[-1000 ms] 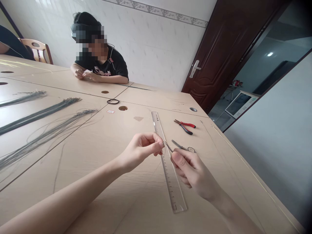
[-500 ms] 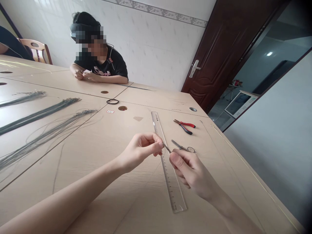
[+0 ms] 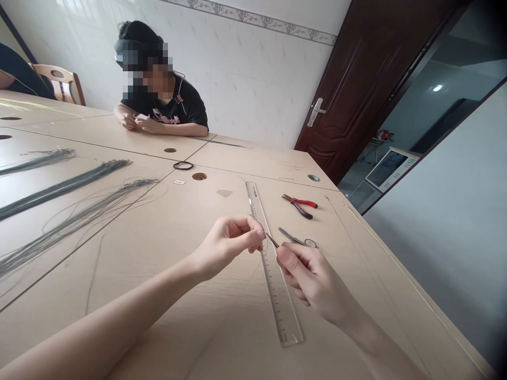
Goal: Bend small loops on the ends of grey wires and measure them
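Observation:
My left hand (image 3: 233,238) pinches the end of a thin thread or wire (image 3: 266,248) between thumb and forefinger. A tiny piece shows at the fingertips, too small to name. My right hand (image 3: 304,274) is closed around tweezers (image 3: 272,240), whose slim metal tips point up and left towards the left fingertips, with a small gap between. Both hands hover over a clear plastic ruler (image 3: 277,295) lying lengthwise on the table. Just beyond the right hand lie small scissors (image 3: 297,238), and farther back are pliers (image 3: 301,205) with red and black handles.
Bundles of grey strands (image 3: 75,184) lie on the left of the table (image 3: 158,327). A black ring (image 3: 182,165), a small label (image 3: 179,182) and a brownish scrap (image 3: 225,193) lie beyond my hands. Across the table sits a person (image 3: 190,111) with forearms on it.
The tweezers have drawn back slightly, down and right, from the left fingertips. My left hand stays nearly in place.

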The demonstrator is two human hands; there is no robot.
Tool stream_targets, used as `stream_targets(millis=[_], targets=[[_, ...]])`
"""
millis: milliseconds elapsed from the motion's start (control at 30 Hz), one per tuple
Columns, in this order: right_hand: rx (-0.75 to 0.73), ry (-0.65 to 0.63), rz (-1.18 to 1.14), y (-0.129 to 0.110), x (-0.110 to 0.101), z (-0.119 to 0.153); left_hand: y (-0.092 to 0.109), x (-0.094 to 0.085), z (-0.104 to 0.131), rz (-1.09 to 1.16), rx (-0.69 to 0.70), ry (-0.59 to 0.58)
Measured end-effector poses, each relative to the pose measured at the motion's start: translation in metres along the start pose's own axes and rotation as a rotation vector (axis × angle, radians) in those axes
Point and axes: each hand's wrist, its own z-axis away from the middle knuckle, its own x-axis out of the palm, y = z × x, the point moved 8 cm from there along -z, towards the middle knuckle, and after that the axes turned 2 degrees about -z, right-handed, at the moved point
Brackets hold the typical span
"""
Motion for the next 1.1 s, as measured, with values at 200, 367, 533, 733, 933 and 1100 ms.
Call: stream_targets(millis=[200,367,533,733,933,1100], targets=[[0.021,-0.017,-0.050,-0.004,0.000,0.002,-0.003,0.001,0.000,0.011,-0.023,-0.006],[0.017,-0.041,-0.046,-0.003,0.001,0.001,-0.003,0.001,0.000,0.019,-0.022,-0.008],[0.005,-0.017,0.001,0.001,0.000,0.000,-0.002,0.002,0.000,0.006,-0.022,-0.004],[0.020,-0.001,-0.004,0.001,0.000,0.001,-0.003,0.001,0.001,-0.001,-0.026,-0.005],[0.110,-0.051,-0.164,0.007,0.008,0.002,-0.002,0.000,0.000,0.008,-0.008,0.002],[0.130,-0.029,-0.235,0.009,0.004,0.000,-0.002,0.000,0.000,0.025,-0.010,0.010]])
